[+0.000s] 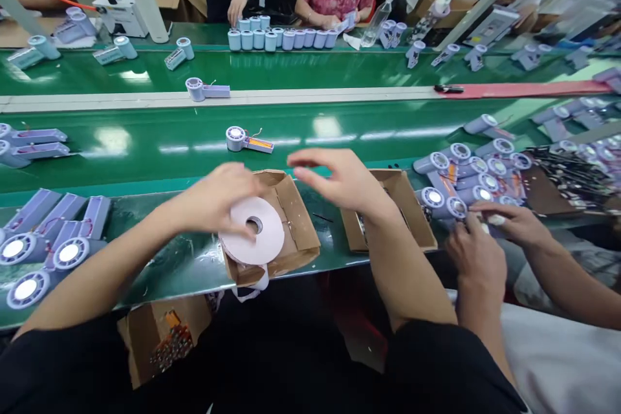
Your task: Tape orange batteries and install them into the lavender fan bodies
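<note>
My left hand (220,199) hovers over a large roll of white tape (266,233), its fingers apart and slightly smeared by motion. I see nothing in its grasp. The roll lies in an open cardboard box (303,233) at the bench edge, with a loose strip hanging over the front. Higher and to the right, my right hand (339,178) is held in the air with thumb and fingers apart and nothing between them. Beyond both hands, a lilac fan unit (236,138) with an orange strip in its handle lies on the green conveyor belt.
Lilac units (72,252) rest at my left. A second cardboard box (422,226) stands at right, near a co-worker's hands (478,252) and piled units (478,171). Across the belt, people sit behind a row of light-blue and lilac parts (270,41). Below the bench is a parts box (138,343).
</note>
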The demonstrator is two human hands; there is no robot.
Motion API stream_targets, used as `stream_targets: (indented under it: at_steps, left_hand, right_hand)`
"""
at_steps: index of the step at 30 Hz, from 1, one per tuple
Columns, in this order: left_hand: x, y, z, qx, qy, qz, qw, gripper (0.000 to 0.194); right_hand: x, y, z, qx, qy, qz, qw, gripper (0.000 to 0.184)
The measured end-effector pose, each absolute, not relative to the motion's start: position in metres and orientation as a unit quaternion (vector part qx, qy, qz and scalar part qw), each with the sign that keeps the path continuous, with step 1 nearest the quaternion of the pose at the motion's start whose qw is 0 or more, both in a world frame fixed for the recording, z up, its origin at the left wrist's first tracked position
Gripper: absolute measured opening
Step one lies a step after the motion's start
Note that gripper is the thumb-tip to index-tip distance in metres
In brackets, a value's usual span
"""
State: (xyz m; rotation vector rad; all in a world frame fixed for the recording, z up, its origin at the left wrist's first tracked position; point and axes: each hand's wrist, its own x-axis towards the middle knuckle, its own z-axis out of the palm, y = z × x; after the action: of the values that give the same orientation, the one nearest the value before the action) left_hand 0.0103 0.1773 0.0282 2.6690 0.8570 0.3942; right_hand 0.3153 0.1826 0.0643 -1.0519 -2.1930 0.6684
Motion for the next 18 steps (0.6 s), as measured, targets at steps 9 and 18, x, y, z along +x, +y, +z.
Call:
stream_targets:
  at_steps: [9,18]
  left_hand:
    - [-0.008,0.085,0.046,0.943,0.328,-0.021,0.061,0.064]
    - [-0.048,0.024,0.011,0.808,0.503,0.305,-0.040,0.057]
  right_hand:
    - [0.338,0.105,0.032,-0.455,-0.744,0.328,0.363,0.029]
    - [0.241,0.029,0.008,-0.235,-0.793,0.547,0.127,0.036]
